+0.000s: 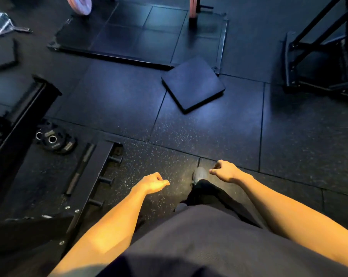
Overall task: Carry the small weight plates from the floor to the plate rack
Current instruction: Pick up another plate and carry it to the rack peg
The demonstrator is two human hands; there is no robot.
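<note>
Small black weight plates (54,140) with shiny steel centre holes lie overlapping on the floor at the left, beside a dark machine beam. My left hand (154,182) is loosely curled with nothing in it, low in the middle, well to the right of the plates. At about the same height, further right, my right hand (224,171) is curled the same way and holds nothing. A black frame with short horizontal pegs (106,179) lies just left of my left hand. No plate rack can be told apart for certain.
A black square pad (193,83) lies tilted on the rubber floor ahead. Behind it is a black lifting platform (141,35) with pink plates (79,5) on a bar. A black steel frame (312,56) stands at right. My shoe (201,173) shows between my hands.
</note>
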